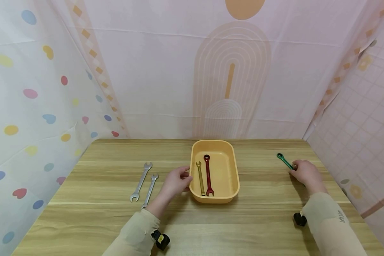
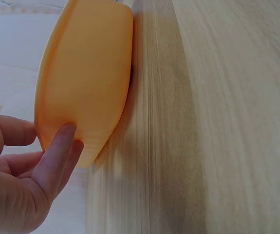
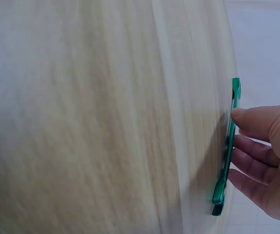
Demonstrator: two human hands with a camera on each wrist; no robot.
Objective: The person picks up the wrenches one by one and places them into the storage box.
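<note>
Wrenches: two silver point(image 1: 144, 181), one green point(image 1: 284, 161).

- At 12 o'clock I see the tray point(image 1: 233, 167) mid-table; bare wood point(image 1: 262, 177) runs between it and my right hand point(image 1: 305, 174).
- Two spanners point(image 1: 145, 183) lie at 10 o'clock.

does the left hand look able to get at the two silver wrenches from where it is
Probably yes. The left hand rests on the tray wall, and the silver wrenches lie on bare table just beside its wrist with nothing between them.
</note>
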